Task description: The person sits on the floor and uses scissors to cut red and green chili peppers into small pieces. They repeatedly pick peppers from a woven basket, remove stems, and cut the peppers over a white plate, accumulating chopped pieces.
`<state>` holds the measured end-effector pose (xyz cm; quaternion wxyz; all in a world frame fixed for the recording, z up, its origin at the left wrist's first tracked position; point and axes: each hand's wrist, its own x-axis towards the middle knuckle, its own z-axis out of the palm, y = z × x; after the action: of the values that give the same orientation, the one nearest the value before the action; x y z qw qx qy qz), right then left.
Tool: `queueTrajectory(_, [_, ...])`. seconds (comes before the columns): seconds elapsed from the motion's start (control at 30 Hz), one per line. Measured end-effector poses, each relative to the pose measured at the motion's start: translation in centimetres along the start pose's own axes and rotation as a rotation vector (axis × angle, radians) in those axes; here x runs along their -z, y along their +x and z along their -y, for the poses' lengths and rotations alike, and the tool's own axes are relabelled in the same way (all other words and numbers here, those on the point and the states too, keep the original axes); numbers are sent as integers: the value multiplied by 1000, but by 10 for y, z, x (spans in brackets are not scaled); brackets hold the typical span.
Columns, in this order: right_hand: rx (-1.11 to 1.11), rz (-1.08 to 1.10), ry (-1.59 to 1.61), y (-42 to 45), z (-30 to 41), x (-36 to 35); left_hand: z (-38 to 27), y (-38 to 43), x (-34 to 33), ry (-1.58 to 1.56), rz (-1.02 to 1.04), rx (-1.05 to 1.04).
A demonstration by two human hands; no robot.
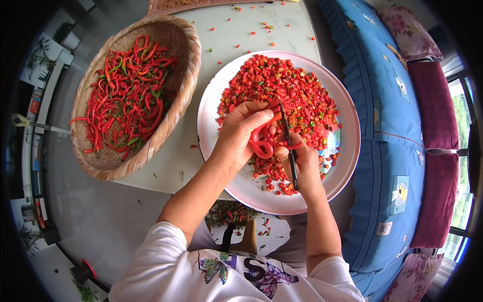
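Observation:
Over a large white enamel tray (341,177) heaped with chopped red chilies (302,87), my left hand (243,128) grips several whole red chilies (263,149), thumb pressed on top. My right hand (302,162) is around the red handles of a pair of scissors (288,143); their dark blades reach up to the chilies beside my left fingertips. How far the blades are parted cannot be told. To the left stands an oval woven basket (192,71) with many whole red chilies (124,94) in it, a few with green parts.
The pale table (169,166) carries scattered chili bits. A wooden tray (188,4) of brown crumbs lies at its far edge. Chili stems and scraps (232,213) lie below the near edge, between my legs. A blue-covered sofa (392,113) runs along the right.

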<state>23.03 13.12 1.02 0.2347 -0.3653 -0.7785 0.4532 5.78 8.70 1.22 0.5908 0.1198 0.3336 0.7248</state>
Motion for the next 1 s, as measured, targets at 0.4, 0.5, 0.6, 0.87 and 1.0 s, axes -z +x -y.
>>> queueTrajectory(0.4, [62,166,-77,-3,5,10,-6,2,6,5,-7,-27])
queueTrajectory(0.5, [75,153,-40,-1,6,7,1,0,2,8,-7,0])
queueTrajectory(0.6, [80,133,8,-2,0,4,1,0,2,8,14,35])
queueTrajectory(0.87, [25,53,10,-4,1,0,6,2,5,18,-11,44])
queueTrajectory(1.0, [-5,3,-45,-4,1,-4,5,-1,-3,99,-25,1])
